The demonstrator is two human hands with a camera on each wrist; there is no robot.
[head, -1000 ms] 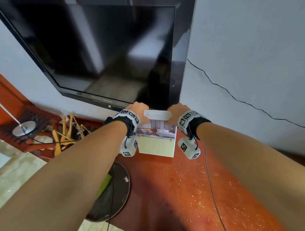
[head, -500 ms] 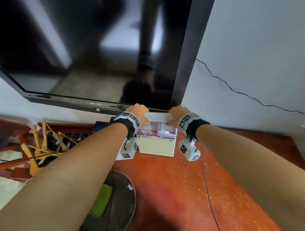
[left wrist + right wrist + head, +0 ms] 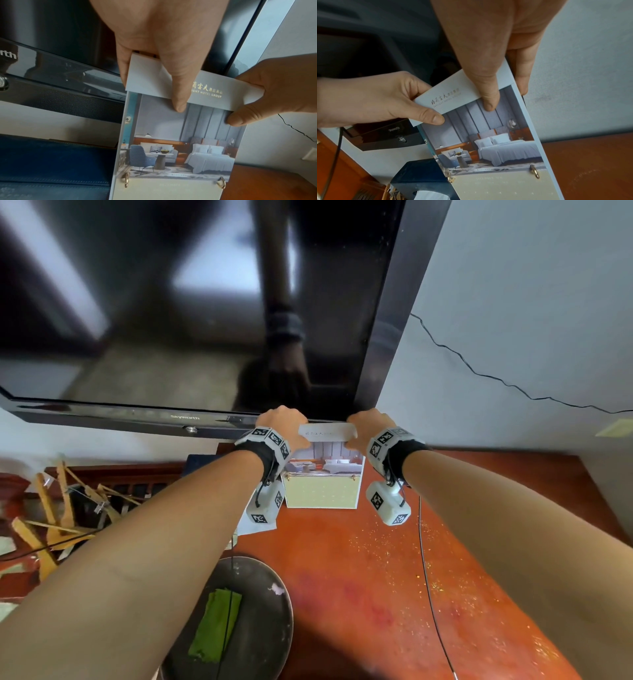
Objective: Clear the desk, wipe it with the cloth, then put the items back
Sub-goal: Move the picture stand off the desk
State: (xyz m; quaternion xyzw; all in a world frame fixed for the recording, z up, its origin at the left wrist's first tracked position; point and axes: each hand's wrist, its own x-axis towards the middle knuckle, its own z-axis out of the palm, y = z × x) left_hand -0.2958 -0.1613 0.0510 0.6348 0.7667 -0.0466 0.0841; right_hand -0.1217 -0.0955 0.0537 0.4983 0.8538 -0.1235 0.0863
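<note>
Hands unmoved, calendar (image 3: pixel 323 474) top pinched between both hands' fingers (image 3: pixel 178 94)

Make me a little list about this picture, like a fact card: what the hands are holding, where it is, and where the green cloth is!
held thing: hotel booklet stand, with a bedroom photo and gold rings
left hand: grips the stand's top left corner
right hand: grips the top right corner
where: at the back of the red desk, below the black TV
green cloth: on the dark round tray, left of the desk

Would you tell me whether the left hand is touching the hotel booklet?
Touching: in the left wrist view the left hand pinches the hotel booklet's top edge.
</note>
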